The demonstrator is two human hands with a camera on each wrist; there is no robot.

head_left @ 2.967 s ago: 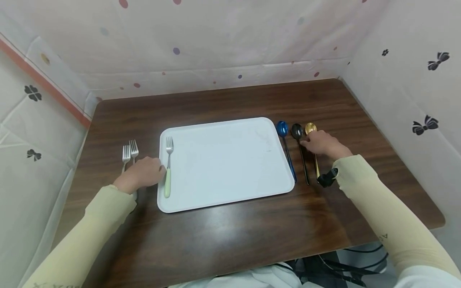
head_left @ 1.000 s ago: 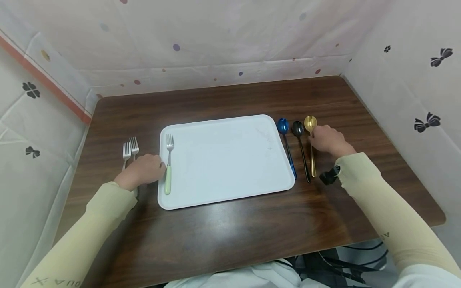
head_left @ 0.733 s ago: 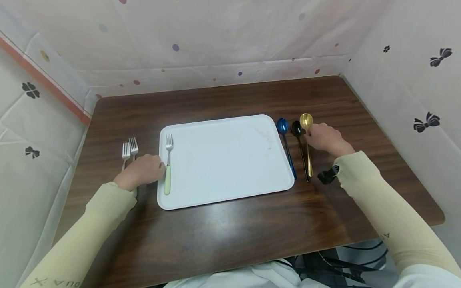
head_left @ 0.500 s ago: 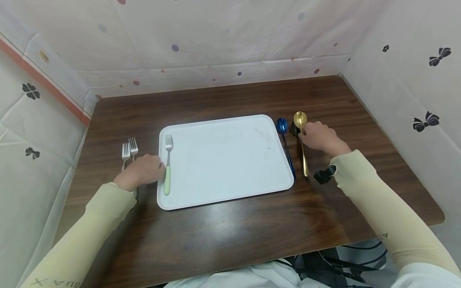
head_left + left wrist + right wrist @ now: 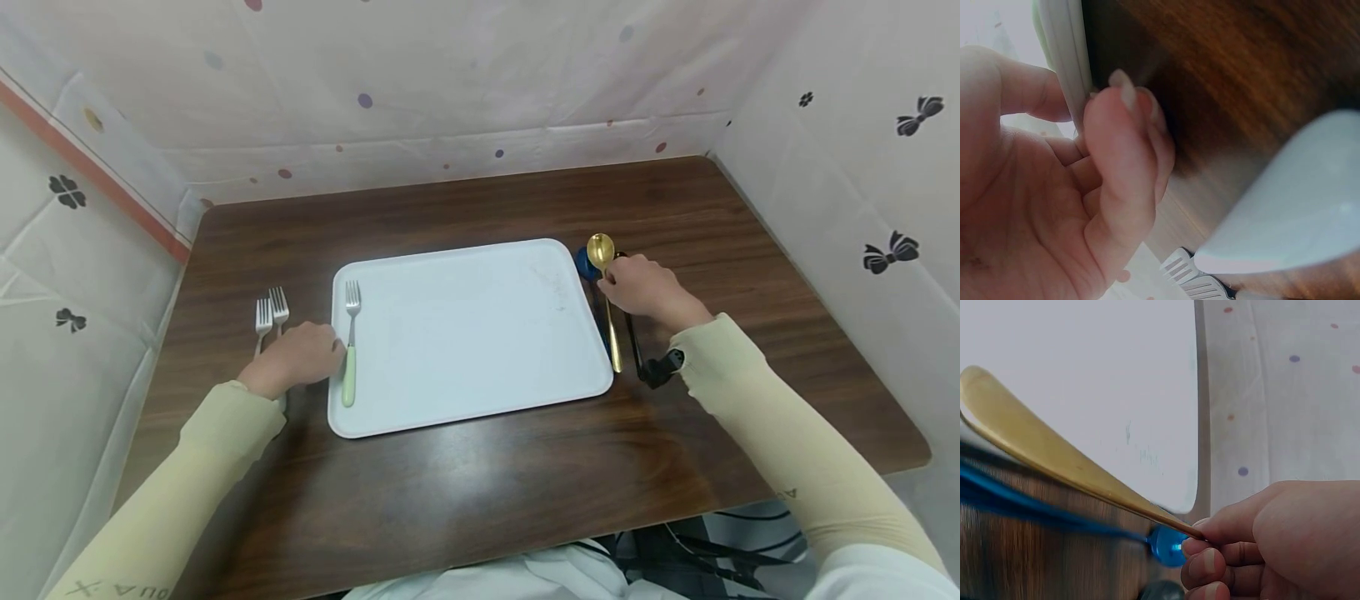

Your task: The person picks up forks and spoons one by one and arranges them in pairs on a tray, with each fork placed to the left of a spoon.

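My right hand (image 5: pixel 643 287) pinches a gold spoon (image 5: pixel 601 248) by its handle near the bowl. The spoon hangs over a blue spoon (image 5: pixel 1168 544) beside the right edge of a white tray (image 5: pixel 472 333). A black spoon (image 5: pixel 633 342) lies just to the right, partly hidden by the hand. At the tray's left edge my left hand (image 5: pixel 300 357) holds the rim (image 5: pixel 1063 56) between thumb and curled fingers. Inside that edge lies a fork (image 5: pixel 349 371) with a pale green handle.
Two more forks (image 5: pixel 264 317) lie left of the tray, their handles partly under my left arm. The brown wooden table (image 5: pixel 450 492) meets patterned white sheeting (image 5: pixel 450 100) at the back and both sides. Black cables (image 5: pixel 757 521) hang below the front edge.
My right hand has picked up the gold spoon from the right end of the row and carried it left, past the black spoon to over the blue one. The left hand stays put.
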